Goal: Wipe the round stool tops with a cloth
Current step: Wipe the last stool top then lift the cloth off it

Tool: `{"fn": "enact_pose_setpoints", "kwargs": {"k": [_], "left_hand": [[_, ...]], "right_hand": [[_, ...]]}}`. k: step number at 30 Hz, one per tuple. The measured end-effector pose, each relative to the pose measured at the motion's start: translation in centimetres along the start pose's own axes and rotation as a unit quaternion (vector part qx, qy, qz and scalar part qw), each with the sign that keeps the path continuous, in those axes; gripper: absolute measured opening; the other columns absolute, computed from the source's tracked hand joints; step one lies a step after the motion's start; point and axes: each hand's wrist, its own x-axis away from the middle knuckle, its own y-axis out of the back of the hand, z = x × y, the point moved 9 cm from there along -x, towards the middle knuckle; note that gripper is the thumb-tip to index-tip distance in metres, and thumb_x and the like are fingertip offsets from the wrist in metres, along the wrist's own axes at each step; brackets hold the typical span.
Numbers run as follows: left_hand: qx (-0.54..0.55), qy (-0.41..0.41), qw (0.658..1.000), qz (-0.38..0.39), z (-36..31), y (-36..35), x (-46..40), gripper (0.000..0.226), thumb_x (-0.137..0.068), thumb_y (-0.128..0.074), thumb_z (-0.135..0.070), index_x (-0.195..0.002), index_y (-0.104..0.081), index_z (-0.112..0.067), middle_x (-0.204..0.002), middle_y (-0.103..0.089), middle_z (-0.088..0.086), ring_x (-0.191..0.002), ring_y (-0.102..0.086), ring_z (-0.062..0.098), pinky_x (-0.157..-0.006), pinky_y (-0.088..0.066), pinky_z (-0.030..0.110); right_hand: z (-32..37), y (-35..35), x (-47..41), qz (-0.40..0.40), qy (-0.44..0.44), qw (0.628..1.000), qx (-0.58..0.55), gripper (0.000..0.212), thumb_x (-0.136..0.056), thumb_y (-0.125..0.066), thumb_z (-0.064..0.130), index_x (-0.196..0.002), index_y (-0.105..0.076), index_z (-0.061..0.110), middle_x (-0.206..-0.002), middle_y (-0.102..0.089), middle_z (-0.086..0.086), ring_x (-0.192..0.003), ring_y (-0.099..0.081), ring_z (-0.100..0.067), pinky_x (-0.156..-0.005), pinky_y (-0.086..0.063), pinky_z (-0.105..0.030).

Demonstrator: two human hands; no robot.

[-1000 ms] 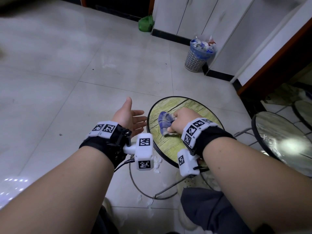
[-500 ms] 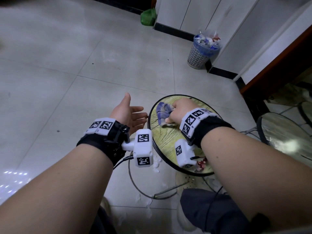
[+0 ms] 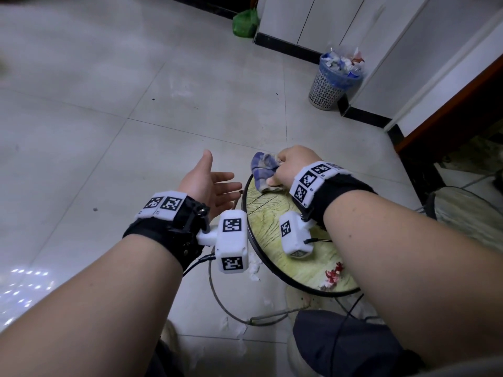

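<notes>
Head view looks down on the stool (image 3: 294,257), a round top with a black rim, standing on the tile floor (image 3: 136,131) just in front of the person. A bunched blue cloth (image 3: 262,170) sits at the far edge of the top. The right hand (image 3: 292,165) has its fingers curled tight round the cloth and presses it down, most likely so it can rub the top hard without slipping. The left hand (image 3: 209,186) floats just beside the stool, left of the rim, palm up, fingers loose and spread, holding nothing. It does not touch the stool. I think it waits there to steady the seat if it wobbles.

A second stool (image 3: 468,213) peeks in at the right, near the first. It looks like it still needs a wipe. A bin (image 3: 336,83) full of rubbish stands well apart by the wall, and a green bag (image 3: 245,23) lies farther back.

Half a second ago the cloth was more toward the middle of the top. Now the cloth and right hand have slid out to the far rim. The left hand has stayed about where it was, with its fingers spread a bit flatter
</notes>
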Motion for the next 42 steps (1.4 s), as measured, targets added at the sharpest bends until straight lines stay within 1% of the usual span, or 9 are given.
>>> {"fn": "enact_pose_setpoints", "kwargs": {"k": [3,5,9,14,19,28,34,40,42], "left_hand": [[0.005,0.001,1.000,0.002,-0.1,-0.1,-0.1,0.068,-0.092,-0.024,-0.066,-0.100,-0.058,-0.009,-0.103,-0.067,0.013,-0.091,-0.064,0.027,-0.075,-0.046,0.035],[0.005,0.002,1.000,0.004,-0.1,-0.3,-0.2,0.068,-0.092,-0.024,-0.066,-0.101,-0.058,-0.008,-0.104,-0.067,0.013,-0.090,-0.063,0.027,-0.076,-0.046,0.034],[0.002,0.000,1.000,-0.002,-0.2,-0.2,-0.5,0.068,-0.092,-0.024,-0.066,-0.100,-0.058,-0.009,-0.104,-0.067,0.013,-0.091,-0.064,0.028,-0.077,-0.046,0.035],[-0.002,0.000,1.000,-0.002,-0.1,-0.3,-0.6,0.068,-0.092,-0.024,-0.066,-0.103,-0.059,-0.008,-0.102,-0.068,0.012,-0.087,-0.064,0.027,-0.073,-0.047,0.034],[-0.008,0.009,1.000,0.013,0.0,-1.0,-0.6,0.068,-0.092,-0.023,-0.066,-0.101,-0.058,-0.009,-0.097,-0.068,0.009,-0.084,-0.059,0.024,-0.072,-0.044,0.032],[-0.016,0.007,1.000,0.012,0.2,-1.1,-0.7,0.067,-0.092,-0.024,-0.066,-0.099,-0.059,-0.009,-0.100,-0.068,0.008,-0.088,-0.060,0.024,-0.077,-0.045,0.035],[-0.022,0.006,1.000,0.010,0.0,-1.3,-0.6,0.068,-0.093,-0.024,-0.065,-0.101,-0.059,-0.007,-0.102,-0.067,0.010,-0.085,-0.061,0.024,-0.076,-0.046,0.034],[-0.022,0.009,1.000,0.019,-0.1,-1.7,0.1,0.068,-0.092,-0.025,-0.066,-0.106,-0.057,-0.008,-0.106,-0.066,0.012,-0.088,-0.062,0.025,-0.068,-0.047,0.034],[-0.017,0.008,1.000,0.019,-0.1,-1.8,0.3,0.067,-0.092,-0.027,-0.066,-0.105,-0.058,-0.007,-0.110,-0.065,0.013,-0.094,-0.063,0.027,-0.070,-0.048,0.035]], "right_hand": [[0.3,0.3,-0.4,-0.006,0.010,1.000,-0.007,0.021,-0.076,-0.073,0.029,-0.080,-0.061,0.012,-0.088,-0.065,-0.007,-0.084,-0.059,-0.028,-0.067,-0.045,-0.025],[0.3,0.5,-0.7,-0.019,0.013,1.000,-0.006,0.034,-0.078,-0.072,0.032,-0.102,-0.065,0.010,-0.105,-0.066,-0.009,-0.097,-0.062,-0.028,-0.080,-0.048,-0.028],[0.9,0.6,-1.1,0.008,0.020,0.999,0.029,0.024,-0.080,-0.070,0.034,-0.082,-0.058,0.013,-0.087,-0.059,-0.006,-0.088,-0.058,-0.027,-0.071,-0.042,-0.024],[0.9,0.8,-1.5,0.009,0.025,0.999,0.032,0.038,-0.081,-0.071,0.032,-0.111,-0.064,0.011,-0.114,-0.064,-0.007,-0.101,-0.061,-0.026,-0.082,-0.046,-0.027],[0.8,0.9,-1.5,0.020,0.040,0.998,0.049,0.024,-0.082,-0.070,0.028,-0.097,-0.062,0.011,-0.100,-0.062,-0.009,-0.086,-0.057,-0.026,-0.073,-0.042,-0.025],[-2.0,1.4,-2.0,0.027,0.019,0.993,0.112,0.023,-0.085,-0.066,0.027,-0.099,-0.058,0.011,-0.108,-0.062,-0.011,-0.083,-0.052,-0.026,-0.071,-0.039,-0.026],[-1.5,1.1,-2.0,0.036,0.017,0.989,0.139,0.036,-0.085,-0.066,0.030,-0.115,-0.059,0.011,-0.110,-0.060,-0.008,-0.094,-0.058,-0.028,-0.081,-0.045,-0.028],[-2.5,0.3,-0.2,0.041,-0.009,0.991,0.128,0.036,-0.083,-0.067,0.025,-0.116,-0.058,0.015,-0.101,-0.059,-0.005,-0.090,-0.058,-0.026,-0.077,-0.045,-0.026],[-2.7,0.1,0.5,0.031,-0.010,0.990,0.134,0.025,-0.082,-0.066,0.025,-0.104,-0.060,0.014,-0.084,-0.055,-0.002,-0.078,-0.055,-0.025,-0.070,-0.043,-0.026]]}}
